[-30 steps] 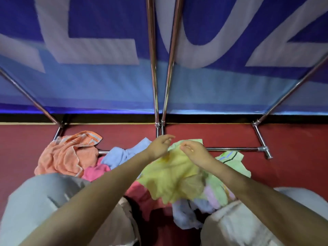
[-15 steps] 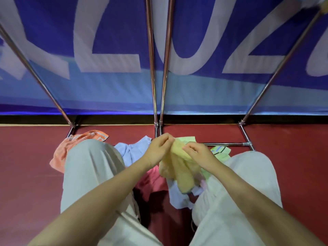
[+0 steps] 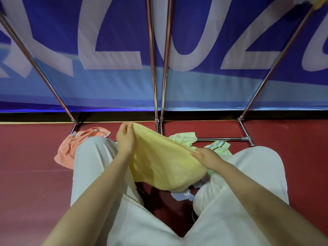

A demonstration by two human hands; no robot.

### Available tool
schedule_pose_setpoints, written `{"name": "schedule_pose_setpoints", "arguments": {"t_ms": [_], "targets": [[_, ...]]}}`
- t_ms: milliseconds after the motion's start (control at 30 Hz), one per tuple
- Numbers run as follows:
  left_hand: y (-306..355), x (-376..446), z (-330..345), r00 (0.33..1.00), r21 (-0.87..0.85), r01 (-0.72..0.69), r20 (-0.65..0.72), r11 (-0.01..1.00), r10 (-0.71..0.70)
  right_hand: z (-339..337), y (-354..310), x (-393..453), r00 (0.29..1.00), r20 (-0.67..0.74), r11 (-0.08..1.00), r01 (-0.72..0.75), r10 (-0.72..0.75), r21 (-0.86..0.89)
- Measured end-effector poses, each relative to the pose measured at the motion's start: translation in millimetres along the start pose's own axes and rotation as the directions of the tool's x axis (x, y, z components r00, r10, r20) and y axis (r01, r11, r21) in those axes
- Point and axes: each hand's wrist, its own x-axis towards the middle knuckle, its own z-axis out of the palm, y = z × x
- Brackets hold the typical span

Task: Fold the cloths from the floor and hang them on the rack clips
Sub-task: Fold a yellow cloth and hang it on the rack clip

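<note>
Left hand [image 3: 125,139] and right hand [image 3: 206,157] each pinch a corner of the yellow cloth [image 3: 163,164], stretched above the knees; orange cloth [image 3: 74,146] lies on the floor [image 3: 28,174].

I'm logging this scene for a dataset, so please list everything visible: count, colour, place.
yellow terry cloth: one, yellow, held up between both hands.
orange towel: one, orange, floor, left of the left leg.
pale green cloths: at least two, floor near the rack base.
chrome rack tubes: several, silver, rising from the floor.
blue banner: one, blue with white letters, behind the rack.
red floor: red.
left hand: fingers pinch the cloth's upper corner.
right hand: grips its lower edge.
</note>
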Motion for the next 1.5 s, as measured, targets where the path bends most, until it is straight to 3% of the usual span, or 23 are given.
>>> {"name": "schedule_pose_setpoints", "arguments": {"t_ms": [100, 167, 333, 433, 567, 667, 800, 933, 1000, 1067, 1233, 1500], "targets": [[-4.9, 12.1, -9.6, 0.985, -0.029, 0.083, -0.147, 0.996, -0.086, 0.0, 14.2, -0.5, 0.994, 0.026, 0.994, -0.106, 0.106, -0.006], [-9.2, 19.9, -13.7, 0.962, -0.045, 0.154, -0.223, 0.987, -0.161, -0.2, 18.5, 0.5, 0.988, 0.011, 0.985, -0.154, 0.153, 0.083], [-24.9, 25.8, -11.4, 0.922, 0.007, 0.332, -0.213, 0.943, -0.323, -5.8, 1.9, 1.7, 0.994, -0.024, 0.915, -0.087, 0.105, 0.394], [-26.7, 17.3, 1.3, 0.949, 0.114, 0.313, -0.071, 0.943, -0.307, -15.2, -18.2, -2.9, 0.996, -0.071, 0.844, -0.005, 0.051, 0.537], [-39.9, 0.8, 27.2, 0.973, 0.297, 0.099, 0.172, 0.950, -0.155, -19.7, -38.7, -7.4, 0.992, -0.129, 0.844, 0.061, 0.009, 0.533], [-34.4, -24.4, 36.9, 0.919, 0.306, 0.055, 0.358, 0.950, -0.168, -15.2, -48.4, -5.7, 0.991, -0.123, 0.865, 0.101, -0.046, 0.492], [-21.8, -53.6, 49.7, 0.808, 0.157, 0.038, 0.577, 0.987, -0.123, -8.2, -58.3, -3.6, 0.987, -0.109, 0.864, 0.155, -0.117, 0.478], [-17.1, -69.8, 56.0, 0.696, 0.113, 0.156, 0.693, 0.981, -0.191, -8.6, -58.5, -1.3, 0.979, -0.159, 0.847, 0.193, -0.130, 0.496], [-18.5, -71.5, 55.4, 0.674, 0.092, 0.180, 0.714, 0.979, -0.191, -9.9, -56.8, 0.5, 0.975, -0.189, 0.838, 0.201, -0.120, 0.507], [-21.0, -67.3, 53.9, 0.712, 0.057, 0.190, 0.679, 0.980, -0.178, -9.8, -53.8, 2.1, 0.975, -0.192, 0.845, 0.198, -0.115, 0.498], [-12.5, -49.8, 43.3, 0.897, 0.004, 0.161, 0.416, 0.987, -0.148, 3.0, -40.9, 5.7, 0.991, -0.075, 0.948, 0.130, -0.112, 0.291], [-5.9, -29.5, 23.1, 0.968, -0.131, 0.199, 0.181, 0.971, -0.174, 13.1, -34.5, 5.2, 0.990, -0.066, 0.962, 0.140, -0.128, 0.235]]}}
